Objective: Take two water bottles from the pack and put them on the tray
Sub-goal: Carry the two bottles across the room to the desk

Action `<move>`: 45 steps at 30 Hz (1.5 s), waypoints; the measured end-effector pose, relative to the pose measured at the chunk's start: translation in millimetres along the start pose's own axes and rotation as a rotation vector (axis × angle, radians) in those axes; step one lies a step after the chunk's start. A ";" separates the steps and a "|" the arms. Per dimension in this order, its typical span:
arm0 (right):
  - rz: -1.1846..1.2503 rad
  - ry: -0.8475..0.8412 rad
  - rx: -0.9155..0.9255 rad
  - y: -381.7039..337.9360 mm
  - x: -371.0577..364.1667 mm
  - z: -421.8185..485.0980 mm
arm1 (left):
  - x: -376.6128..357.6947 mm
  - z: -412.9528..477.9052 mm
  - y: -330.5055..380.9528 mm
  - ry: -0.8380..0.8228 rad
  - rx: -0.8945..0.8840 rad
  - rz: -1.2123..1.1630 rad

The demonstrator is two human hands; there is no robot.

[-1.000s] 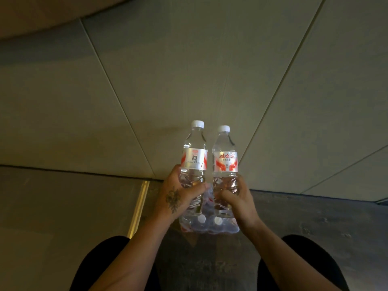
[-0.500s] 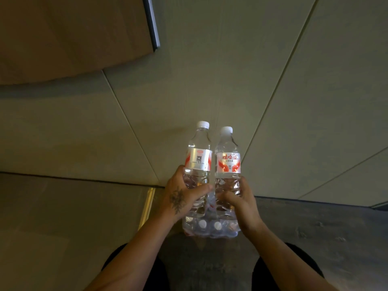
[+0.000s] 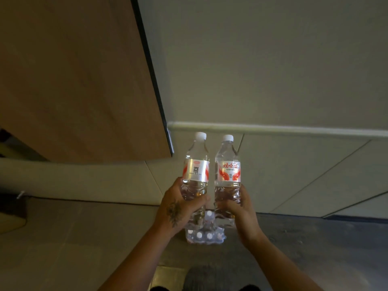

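Clear plastic bottles are out of the pack, one in each of my hands; no tray is in view.

Above the pack [image 3: 204, 235] on the floor, my left hand [image 3: 177, 208] is closed around the left bottle [image 3: 196, 177], label showing a code; just beside it, my right hand [image 3: 241, 210] grips the right bottle [image 3: 228, 177], label red and white. Both are upright with white caps. I judge the picking done and the placing left.

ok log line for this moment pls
left hand: holds left bottle | right hand: holds right bottle | pack: on floor | tray: unseen
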State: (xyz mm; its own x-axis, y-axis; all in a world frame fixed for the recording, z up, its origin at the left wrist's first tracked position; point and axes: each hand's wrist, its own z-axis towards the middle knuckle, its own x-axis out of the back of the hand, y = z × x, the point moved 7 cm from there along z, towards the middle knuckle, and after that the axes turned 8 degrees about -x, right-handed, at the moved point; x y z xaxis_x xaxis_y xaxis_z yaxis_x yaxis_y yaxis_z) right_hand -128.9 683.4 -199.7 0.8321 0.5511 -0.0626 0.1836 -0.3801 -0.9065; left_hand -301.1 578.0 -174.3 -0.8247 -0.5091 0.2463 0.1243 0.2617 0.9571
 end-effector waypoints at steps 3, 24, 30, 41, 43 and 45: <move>0.014 -0.005 0.019 -58.4 -1.7 -42.3 | 15.8 -22.9 61.9 0.016 -0.006 -0.014; 0.071 0.103 0.105 -151.3 56.6 -146.3 | -9.0 -72.3 194.7 -0.111 -0.083 -0.138; 0.107 0.328 0.160 -150.5 88.9 -190.1 | -44.7 -73.5 214.4 -0.321 -0.162 -0.142; 0.362 0.887 0.186 -88.0 142.8 -351.5 | -154.1 -128.0 231.1 -0.817 -0.278 -0.073; 0.363 0.991 0.175 -69.2 150.4 -394.1 | -183.7 -157.5 232.8 -0.931 -0.288 -0.076; 0.383 1.096 0.166 -49.4 154.4 -438.1 | -211.6 -192.0 237.2 -1.043 -0.325 -0.064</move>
State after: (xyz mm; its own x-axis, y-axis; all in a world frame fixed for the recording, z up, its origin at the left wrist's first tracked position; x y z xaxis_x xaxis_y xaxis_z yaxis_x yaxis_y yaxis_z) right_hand 219.8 461.8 18.3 0.8388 -0.5440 -0.0235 -0.1796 -0.2358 -0.9551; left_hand 8.8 590.4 29.9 -0.8775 0.4710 0.0904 0.0774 -0.0470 0.9959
